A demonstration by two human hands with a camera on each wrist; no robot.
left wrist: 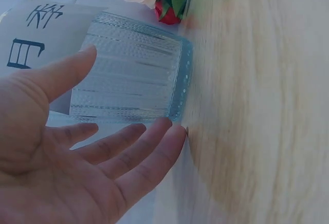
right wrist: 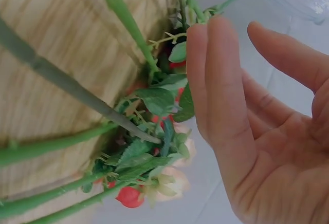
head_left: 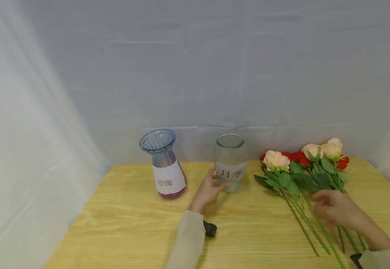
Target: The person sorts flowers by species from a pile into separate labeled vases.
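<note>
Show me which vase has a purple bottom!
The blue-rimmed vase, left of the clear vase in the head view: its base looks purple, the clear one's doesn't.

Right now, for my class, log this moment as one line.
left hand: open, at clear vase | right hand: open, near flowers | flowers: lying on table | blue vase: no flowers inside

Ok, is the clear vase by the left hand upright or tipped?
Upright: in the head view, the clear vase stands with its base on the table and its mouth facing up.
</note>
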